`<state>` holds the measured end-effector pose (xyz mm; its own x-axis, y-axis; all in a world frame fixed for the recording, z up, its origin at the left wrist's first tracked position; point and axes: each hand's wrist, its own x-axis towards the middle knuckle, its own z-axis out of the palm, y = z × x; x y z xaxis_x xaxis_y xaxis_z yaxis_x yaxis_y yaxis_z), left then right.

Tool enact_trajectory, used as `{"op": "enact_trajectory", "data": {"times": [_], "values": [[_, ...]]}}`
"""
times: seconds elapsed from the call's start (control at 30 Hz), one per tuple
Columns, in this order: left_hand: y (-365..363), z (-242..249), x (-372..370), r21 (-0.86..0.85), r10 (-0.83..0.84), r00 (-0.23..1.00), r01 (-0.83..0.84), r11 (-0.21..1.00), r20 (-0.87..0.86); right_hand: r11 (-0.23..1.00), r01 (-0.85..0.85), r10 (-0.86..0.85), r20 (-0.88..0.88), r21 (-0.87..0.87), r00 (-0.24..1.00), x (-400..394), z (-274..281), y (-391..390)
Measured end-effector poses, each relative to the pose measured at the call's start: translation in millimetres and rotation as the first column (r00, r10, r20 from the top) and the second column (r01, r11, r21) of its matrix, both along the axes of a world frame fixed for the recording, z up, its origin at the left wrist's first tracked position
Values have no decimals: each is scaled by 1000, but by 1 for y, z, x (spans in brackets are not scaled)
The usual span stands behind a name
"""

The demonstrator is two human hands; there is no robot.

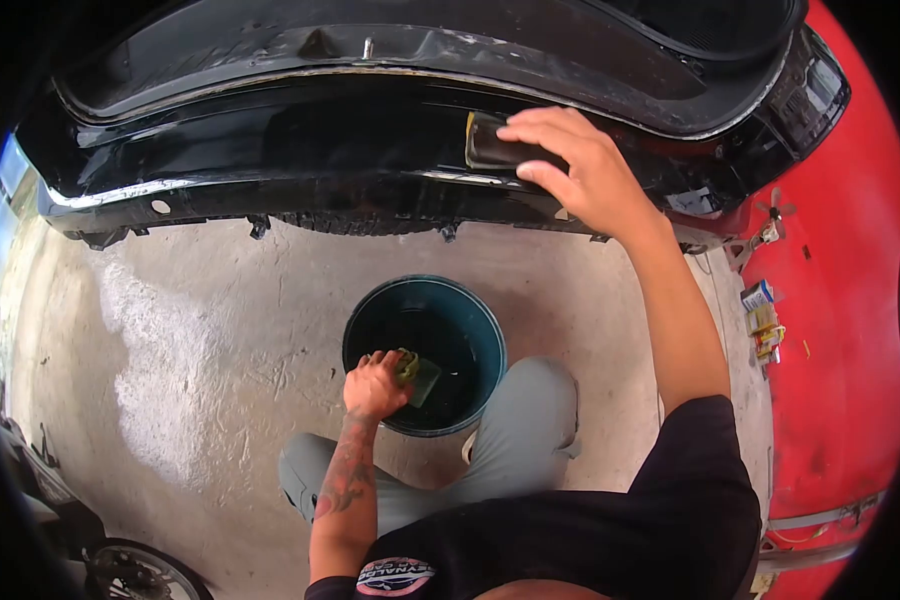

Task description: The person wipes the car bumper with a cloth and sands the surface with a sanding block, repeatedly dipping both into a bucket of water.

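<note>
At the black car bumper (pixel 300 140), my right hand (pixel 575 160) grips a dark rectangular sanding pad (pixel 485 143) with a thin yellow edge. Its thumb lies along the near side and the fingers along the far side, with the pad flat against the glossy panel. Down inside the dark teal bucket (pixel 500 335), my left hand (pixel 375 387) is closed around a crumpled green cloth (pixel 408 366). A flat, paler green piece (pixel 425 382) shows beside that hand, over the dark water.
A red car panel (pixel 840 330) runs down the right side, with small cans and packets (pixel 763 320) by it. Concrete floor (pixel 260 300) lies under the bumper, with a whitish patch at left. A wheel (pixel 140 572) shows at bottom left. My knees flank the bucket.
</note>
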<state>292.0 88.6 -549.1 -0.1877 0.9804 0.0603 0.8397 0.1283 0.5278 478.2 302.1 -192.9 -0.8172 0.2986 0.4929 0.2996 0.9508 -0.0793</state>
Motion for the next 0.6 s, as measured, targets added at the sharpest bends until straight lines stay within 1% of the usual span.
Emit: {"op": "enact_trajectory", "data": {"times": [0.07, 0.2, 0.3, 0.4, 0.43, 0.53, 0.6], "values": [[0, 0, 1, 2, 4, 1000, -4, 1000, -3, 998, 17, -16, -12, 64, 1000, -5, 4, 14], [-1, 0, 1, 4, 2, 1000, -2, 1000, -3, 1000, 22, -22, -29, 9, 999, 1, 3, 9], [0, 1, 0, 9, -3, 1000, 3, 1000, 0, 999, 17, -18, -5, -32, 1000, 16, -2, -5], [0, 5, 1, -15, -10, 1000, 10, 1000, -11, 998, 30, -29, -18, 49, 999, 7, 1, 4], [-1, 4, 2, -4, -9, 1000, 9, 1000, -12, 999, 35, -34, -38, 20, 999, 3, -1, 9], [-2, 1, 1, 12, -7, 1000, 7, 1000, -14, 999, 24, -23, -45, 38, 999, 6, -4, 6], [-1, 2, 1, -1, -7, 1000, 7, 1000, -5, 999, 14, -13, -17, 29, 1000, 14, -8, -10]]}}
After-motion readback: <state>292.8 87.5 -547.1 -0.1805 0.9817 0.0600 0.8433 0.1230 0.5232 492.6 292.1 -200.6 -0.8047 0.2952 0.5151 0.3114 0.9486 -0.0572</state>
